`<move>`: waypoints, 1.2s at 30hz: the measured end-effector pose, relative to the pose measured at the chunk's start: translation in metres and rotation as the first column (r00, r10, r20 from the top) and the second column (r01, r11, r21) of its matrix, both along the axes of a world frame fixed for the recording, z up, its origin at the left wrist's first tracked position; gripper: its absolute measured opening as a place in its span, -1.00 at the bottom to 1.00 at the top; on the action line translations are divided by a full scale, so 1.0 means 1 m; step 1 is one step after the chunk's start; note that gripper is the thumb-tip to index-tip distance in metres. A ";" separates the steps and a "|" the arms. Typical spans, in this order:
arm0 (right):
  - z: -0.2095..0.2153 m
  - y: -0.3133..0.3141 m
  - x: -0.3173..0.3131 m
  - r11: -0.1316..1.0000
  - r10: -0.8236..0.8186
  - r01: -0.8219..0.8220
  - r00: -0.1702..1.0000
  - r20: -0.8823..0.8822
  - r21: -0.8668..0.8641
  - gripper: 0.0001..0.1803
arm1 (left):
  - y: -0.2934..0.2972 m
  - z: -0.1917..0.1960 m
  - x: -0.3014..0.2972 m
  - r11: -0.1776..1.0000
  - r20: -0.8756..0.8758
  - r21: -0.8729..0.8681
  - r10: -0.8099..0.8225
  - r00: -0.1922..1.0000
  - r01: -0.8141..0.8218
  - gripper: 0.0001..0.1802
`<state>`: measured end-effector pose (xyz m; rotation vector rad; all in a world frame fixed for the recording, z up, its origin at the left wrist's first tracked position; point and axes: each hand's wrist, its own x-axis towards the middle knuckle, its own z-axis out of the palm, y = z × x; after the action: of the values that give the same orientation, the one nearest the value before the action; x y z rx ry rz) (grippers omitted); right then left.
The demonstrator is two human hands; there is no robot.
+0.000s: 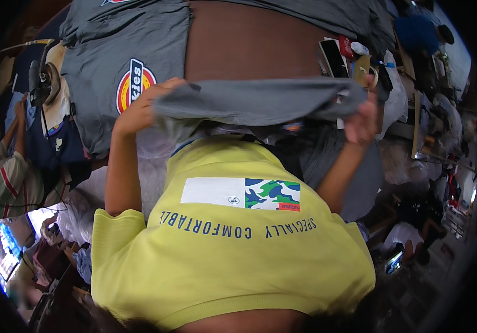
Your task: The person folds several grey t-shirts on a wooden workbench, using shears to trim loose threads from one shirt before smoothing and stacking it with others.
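Note:
A grey garment (260, 102) is stretched between my two hands, above the near edge of the brown table (238, 47) and in front of my yellow shirt. It is slightly blurred, so its exact kind is hard to make out. My left hand (158, 100) is closed on its left end. At the right end my right hand (362, 119) grips it, with the fingers smeared by motion. Left of it, a grey T-shirt (97, 83) with a round red, yellow and blue print lies flat on the table, close to my left hand.
On the table's right side lie a dark phone (335, 58), a red packet (345, 46) and small items. More grey cloth (327, 11) lies along the far edge. An iron (52, 83) stands at left, near a co-worker in a striped shirt (13, 180). Clear plastic (83, 208) lies beside me.

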<state>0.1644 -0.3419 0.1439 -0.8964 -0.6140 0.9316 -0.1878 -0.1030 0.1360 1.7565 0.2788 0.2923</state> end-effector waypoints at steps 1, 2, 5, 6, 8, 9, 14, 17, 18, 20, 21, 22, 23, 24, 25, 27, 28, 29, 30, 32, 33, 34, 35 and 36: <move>0.018 -0.006 -0.005 0.992 -0.052 0.047 0.998 0.038 0.117 -0.11 | -0.004 -0.003 -0.017 0.957 0.094 -0.249 0.176 0.980 -0.148 -0.71; 0.029 -0.006 -0.011 0.984 -0.041 0.044 0.999 -0.018 0.170 -0.08 | -0.007 -0.011 -0.040 0.830 0.134 -0.492 0.371 0.919 -0.263 -0.71; 0.035 -0.001 -0.036 0.972 0.043 0.007 0.978 -0.204 0.236 -0.05 | -0.002 -0.016 -0.056 0.852 0.446 0.093 0.427 0.787 -0.515 -0.62; 0.020 -0.005 -0.044 0.981 0.074 -0.016 0.954 -0.292 0.195 -0.07 | 0.000 -0.018 -0.053 0.894 0.506 0.049 0.363 0.783 -0.446 -0.61; -0.013 -0.012 -0.056 0.994 0.105 -0.098 0.891 -0.441 0.038 -0.17 | -0.005 -0.018 -0.045 0.887 0.557 -0.454 0.355 0.751 -0.083 -0.62; -0.027 -0.016 -0.059 0.986 0.088 -0.148 0.865 -0.494 -0.084 -0.25 | -0.012 -0.008 -0.037 0.721 0.510 -0.681 0.337 0.791 0.132 -0.60; -0.072 -0.048 -0.025 0.966 -0.237 0.126 0.782 -0.576 -0.227 -0.66 | -0.040 -0.031 -0.033 0.292 0.082 -0.953 0.501 0.862 -0.078 -0.59; -0.082 -0.051 -0.037 0.933 -0.274 0.038 0.721 -0.636 -0.358 -0.75 | -0.058 -0.061 -0.026 -0.117 -0.194 -0.979 0.293 0.936 -0.166 -0.63; -0.097 -0.060 -0.041 0.873 -0.259 -0.084 0.755 -0.603 -0.480 -0.70 | -0.065 -0.064 -0.022 -0.086 -0.197 -0.980 0.224 0.954 -0.182 -0.66; -0.132 -0.083 -0.047 0.701 -0.144 -0.315 0.816 -0.560 -0.639 -0.55 | -0.065 -0.062 -0.018 0.066 -0.204 -0.971 0.258 0.944 -0.228 -0.71; -0.129 -0.086 -0.039 0.598 -0.053 -0.364 0.871 -0.488 -0.714 -0.54 | -0.061 -0.056 -0.018 0.141 -0.198 -0.957 0.323 0.925 -0.254 -0.73; -0.120 -0.088 -0.031 0.483 0.041 -0.387 0.906 -0.421 -0.785 -0.52 | -0.052 -0.051 -0.019 0.193 -0.174 -0.945 0.393 0.903 -0.266 -0.74; -0.116 -0.092 -0.023 0.360 0.144 -0.390 0.921 -0.363 -0.848 -0.51 | -0.040 -0.047 -0.021 0.243 -0.145 -0.929 0.458 0.877 -0.280 -0.75; -0.118 -0.100 -0.014 0.475 0.122 -0.396 0.914 -0.387 -0.786 -0.52 | -0.032 -0.043 -0.024 0.271 -0.126 -0.915 0.515 0.848 -0.300 -0.75; -0.106 -0.092 -0.017 0.529 0.099 -0.388 0.912 -0.399 -0.755 -0.53 | -0.029 -0.041 -0.026 0.293 -0.111 -0.897 0.573 0.812 -0.330 -0.75; -0.082 -0.072 -0.016 0.632 0.051 -0.355 0.906 -0.419 -0.689 -0.52 | -0.024 -0.036 -0.024 0.303 -0.084 -0.891 0.623 0.778 -0.339 -0.76; -0.088 -0.074 -0.014 0.580 0.117 -0.442 0.876 -0.468 -0.684 -0.61 | -0.023 -0.036 -0.023 0.308 -0.069 -0.887 0.646 0.760 -0.343 -0.76; -0.098 -0.081 -0.016 0.433 0.168 -0.477 0.877 -0.451 -0.765 -0.64 | -0.023 -0.037 -0.022 0.316 -0.074 -0.883 0.638 0.767 -0.348 -0.76; -0.103 -0.078 -0.024 0.279 0.228 -0.492 0.868 -0.441 -0.825 -0.66 | -0.022 -0.038 -0.021 0.332 -0.072 -0.875 0.632 0.771 -0.354 -0.76; -0.101 -0.076 -0.031 0.004 0.346 -0.387 0.866 -0.362 -0.922 -0.74 | -0.021 -0.041 -0.022 0.370 -0.075 -0.850 0.618 0.783 -0.374 -0.74; -0.102 -0.080 -0.027 0.273 0.295 -0.439 0.885 -0.360 -0.856 -0.73 | -0.020 -0.042 -0.024 0.370 -0.079 -0.845 0.629 0.773 -0.387 -0.73; -0.105 -0.087 -0.017 0.525 0.243 -0.442 0.897 -0.370 -0.727 -0.73 | -0.020 -0.042 -0.027 0.370 -0.084 -0.838 0.640 0.764 -0.401 -0.73; -0.111 -0.095 -0.007 0.739 0.193 -0.396 0.900 -0.392 -0.546 -0.72 | -0.020 -0.043 -0.029 0.369 -0.088 -0.831 0.650 0.755 -0.415 -0.72; -0.127 -0.100 0.001 0.888 -0.008 -0.174 0.920 -0.391 -0.427 -0.67 | -0.019 -0.041 -0.029 0.376 -0.072 -0.832 0.654 0.753 -0.407 -0.72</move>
<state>0.1656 -0.4421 0.0166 -1.0678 -0.0891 1.3242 -0.2167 -0.1216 0.0953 0.6076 0.6795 0.7505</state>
